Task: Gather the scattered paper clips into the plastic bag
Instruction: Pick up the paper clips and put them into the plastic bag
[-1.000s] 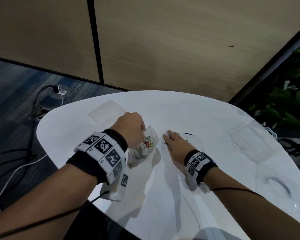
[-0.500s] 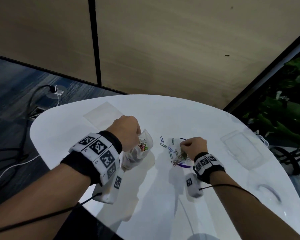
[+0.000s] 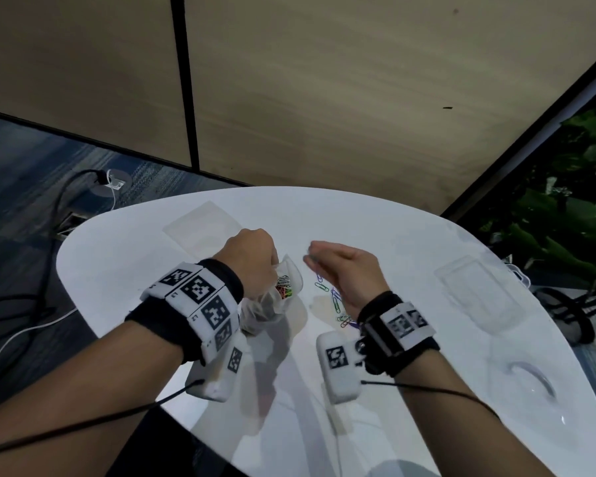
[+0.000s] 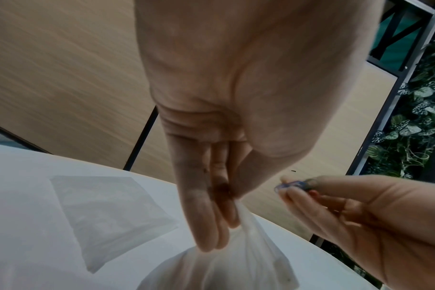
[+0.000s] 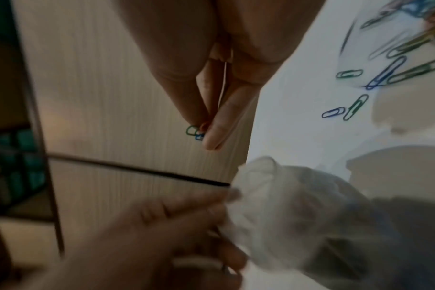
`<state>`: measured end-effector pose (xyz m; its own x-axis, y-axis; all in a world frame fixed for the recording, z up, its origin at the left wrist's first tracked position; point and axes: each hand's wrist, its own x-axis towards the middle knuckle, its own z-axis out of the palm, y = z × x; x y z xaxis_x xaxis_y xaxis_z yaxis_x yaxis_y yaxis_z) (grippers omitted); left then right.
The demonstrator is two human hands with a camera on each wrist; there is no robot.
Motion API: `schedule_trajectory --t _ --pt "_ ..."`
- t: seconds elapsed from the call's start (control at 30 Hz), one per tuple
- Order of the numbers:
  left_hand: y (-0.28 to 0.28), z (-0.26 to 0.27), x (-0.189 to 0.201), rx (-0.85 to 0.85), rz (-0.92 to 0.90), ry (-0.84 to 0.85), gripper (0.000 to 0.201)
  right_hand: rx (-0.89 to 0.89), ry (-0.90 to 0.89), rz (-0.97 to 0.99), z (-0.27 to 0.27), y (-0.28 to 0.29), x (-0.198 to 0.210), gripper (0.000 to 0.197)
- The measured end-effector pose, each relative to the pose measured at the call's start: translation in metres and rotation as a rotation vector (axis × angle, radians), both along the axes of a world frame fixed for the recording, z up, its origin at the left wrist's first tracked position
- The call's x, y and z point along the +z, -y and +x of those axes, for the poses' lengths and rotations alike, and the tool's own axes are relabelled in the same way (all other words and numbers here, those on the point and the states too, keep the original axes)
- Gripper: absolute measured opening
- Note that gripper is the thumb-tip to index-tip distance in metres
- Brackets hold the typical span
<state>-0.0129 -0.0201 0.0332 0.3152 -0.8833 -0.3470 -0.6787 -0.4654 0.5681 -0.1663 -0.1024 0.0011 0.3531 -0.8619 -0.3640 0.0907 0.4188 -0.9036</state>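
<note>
My left hand [image 3: 255,259] pinches the rim of a clear plastic bag [image 3: 286,290] [image 4: 249,261] [image 5: 298,206] that stands on the white table [image 3: 152,270]; coloured clips show inside it. My right hand [image 3: 327,261] is lifted just right of the bag's mouth and pinches a few paper clips [image 5: 195,132] [image 4: 292,185] between thumb and fingertips. Several loose paper clips [image 3: 334,301] [image 5: 375,82] lie scattered on the table under my right wrist.
A flat clear bag [image 3: 203,225] [image 4: 107,212] lies at the table's far left. A clear plastic lid or box [image 3: 479,294] sits at the right. A wood-panel wall stands behind the table, plants at the right, and cables on the floor at the left.
My right hand closed on clips from the table, rose and moved left toward the bag's mouth. My left hand kept holding the bag in place.
</note>
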Motion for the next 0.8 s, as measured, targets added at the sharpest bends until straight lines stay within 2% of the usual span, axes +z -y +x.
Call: schedule_trajectory --t 0.13,0.2,0.37,0.43,0.5,0.6,0.7,0.8 --pt "0.001 -0.001 0.002 -0.002 -0.019 0.009 0.026 0.192 -0.360 -0.412 0.013 -0.025 -0.010 0.006" --pt "0.000 0.000 0.003 0.007 -0.022 0.005 0.026 0.266 -0.458 -0.590 0.014 -0.027 -0.007 0.006" --pt "-0.003 0.004 0.003 0.021 -0.009 -0.017 0.028 0.101 -0.498 -0.676 -0.006 0.019 -0.008 0.009" --pt "-0.003 0.005 0.003 0.020 -0.008 -0.018 0.028 0.099 -0.738 -0.697 -0.023 0.046 -0.026 0.013" --pt "-0.003 0.005 0.003 0.017 -0.010 -0.012 0.027 0.220 -1.021 -0.642 -0.034 0.058 -0.050 0.026" --pt "-0.003 0.005 0.003 0.010 -0.002 -0.006 0.026 0.523 -1.114 -0.572 -0.035 0.057 -0.086 0.049" --pt "-0.003 0.005 0.003 0.001 0.002 0.005 0.027 0.876 -1.218 -0.818 -0.027 0.043 -0.113 0.060" --pt "-0.002 0.004 0.004 -0.014 0.003 0.020 0.027 1.092 -1.349 -1.006 -0.040 0.028 -0.119 0.066"
